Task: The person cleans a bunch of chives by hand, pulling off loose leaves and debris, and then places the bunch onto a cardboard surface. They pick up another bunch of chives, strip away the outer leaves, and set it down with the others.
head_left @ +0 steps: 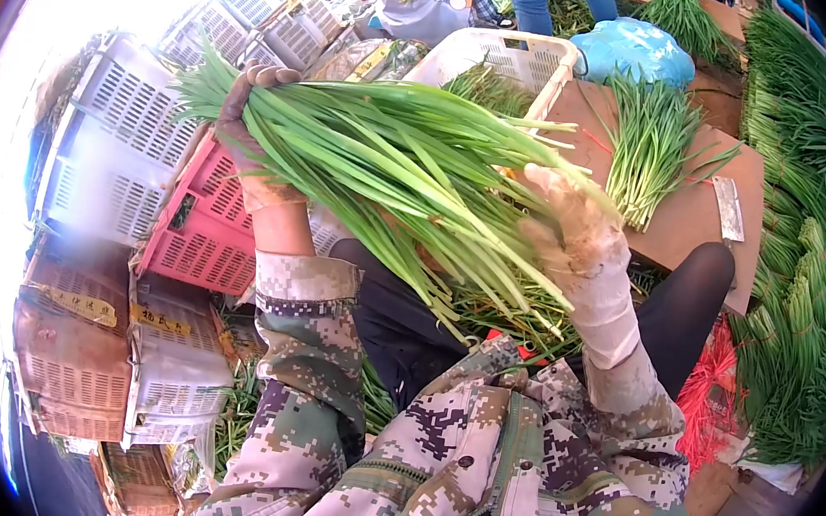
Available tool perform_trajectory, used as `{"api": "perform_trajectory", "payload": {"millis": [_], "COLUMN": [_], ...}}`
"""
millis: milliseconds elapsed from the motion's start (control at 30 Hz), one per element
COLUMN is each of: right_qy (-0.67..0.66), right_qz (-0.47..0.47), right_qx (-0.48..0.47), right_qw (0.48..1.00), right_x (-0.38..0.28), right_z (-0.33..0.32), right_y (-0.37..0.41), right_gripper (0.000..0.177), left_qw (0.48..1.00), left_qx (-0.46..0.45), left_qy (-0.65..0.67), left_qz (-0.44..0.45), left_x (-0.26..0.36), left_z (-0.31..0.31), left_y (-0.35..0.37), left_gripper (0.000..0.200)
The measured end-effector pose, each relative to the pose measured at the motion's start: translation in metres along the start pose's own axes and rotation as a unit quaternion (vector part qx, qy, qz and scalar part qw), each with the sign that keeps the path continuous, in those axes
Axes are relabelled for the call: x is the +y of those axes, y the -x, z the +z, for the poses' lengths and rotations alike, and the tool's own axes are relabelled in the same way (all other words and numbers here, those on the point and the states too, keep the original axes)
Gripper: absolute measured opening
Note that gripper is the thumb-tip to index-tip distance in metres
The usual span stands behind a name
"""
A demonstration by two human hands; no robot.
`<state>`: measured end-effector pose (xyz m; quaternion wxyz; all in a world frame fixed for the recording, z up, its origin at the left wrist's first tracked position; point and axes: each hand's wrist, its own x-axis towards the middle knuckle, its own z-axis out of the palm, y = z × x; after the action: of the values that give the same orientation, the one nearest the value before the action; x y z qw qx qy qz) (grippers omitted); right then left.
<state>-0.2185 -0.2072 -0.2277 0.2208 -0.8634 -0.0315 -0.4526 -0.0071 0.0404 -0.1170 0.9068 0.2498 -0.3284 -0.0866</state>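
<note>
A large loose bunch of long green leafy stalks [393,157] stretches across the middle, above my lap. My left hand [247,128], in a stained glove, is wrapped round the leafy end at the left. At the pale stem end, my right hand [575,224], in a dirty light glove, has its fingers against the stems; its fingertips are partly hidden by them. A smaller bunch [647,146] lies on a brown board [673,245] at the right, beside a flat metal blade [728,209]. More loose stalks lie under the held bunch.
Stacked white crates [121,140] and a pink crate [207,223] stand at the left. A white basket [552,51] and blue bag [635,51] are ahead. Red ties [708,396] hang at the right, near piled green bunches [797,295]. Two other people are at the top.
</note>
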Motion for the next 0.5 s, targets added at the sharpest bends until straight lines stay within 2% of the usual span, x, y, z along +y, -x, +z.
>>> {"api": "perform_trajectory", "payload": {"millis": [67,100,133,200,267,333,400,433,467,500], "right_qy": [0.028,-0.028,-0.028,-0.035,-0.049,-0.147,-0.182,-0.340,-0.479,-0.503], "right_qz": [-0.017,-0.008,-0.009,-0.007,-0.017,0.083,0.105,0.243,0.369,0.363], "right_qx": [0.003,0.006,0.006,0.062,0.071,0.027,0.014,-0.063,-0.136,-0.135], "right_qw": [0.999,1.000,1.000,0.997,0.996,0.985,0.978,0.906,0.785,0.773], "right_x": [-0.003,-0.004,-0.005,-0.007,-0.007,-0.010,-0.011,-0.012,-0.012,-0.014], "right_z": [0.008,0.009,0.010,0.013,0.014,0.008,0.002,-0.006,-0.012,-0.015], "right_y": [-0.004,-0.008,-0.009,-0.009,-0.007,-0.006,-0.006,-0.009,-0.012,-0.014], "right_gripper": [0.040,0.035,0.035,0.030,0.026,0.022,0.018,0.018,0.019,0.025], "left_qw": [1.000,1.000,1.000,1.000,1.000,0.999,0.995,0.996,0.996,0.995], "left_qx": [0.000,0.001,0.001,0.013,-0.005,-0.022,0.070,0.056,0.057,0.065], "left_qy": [0.001,0.001,0.001,-0.009,-0.015,-0.021,-0.056,-0.062,-0.061,-0.063], "left_qz": [0.003,0.007,0.008,0.025,0.021,0.017,0.038,0.039,0.038,0.034], "left_x": [0.001,0.001,0.001,0.001,0.002,0.001,-0.007,-0.006,-0.008,-0.009], "left_z": [-0.002,-0.002,-0.003,-0.007,-0.012,-0.015,0.001,-0.002,0.000,0.004], "left_y": [-0.002,-0.003,-0.004,-0.004,-0.006,-0.006,-0.001,-0.002,-0.001,0.001], "left_gripper": [0.013,0.013,0.013,0.012,0.012,0.012,0.011,0.010,0.010,0.009]}}
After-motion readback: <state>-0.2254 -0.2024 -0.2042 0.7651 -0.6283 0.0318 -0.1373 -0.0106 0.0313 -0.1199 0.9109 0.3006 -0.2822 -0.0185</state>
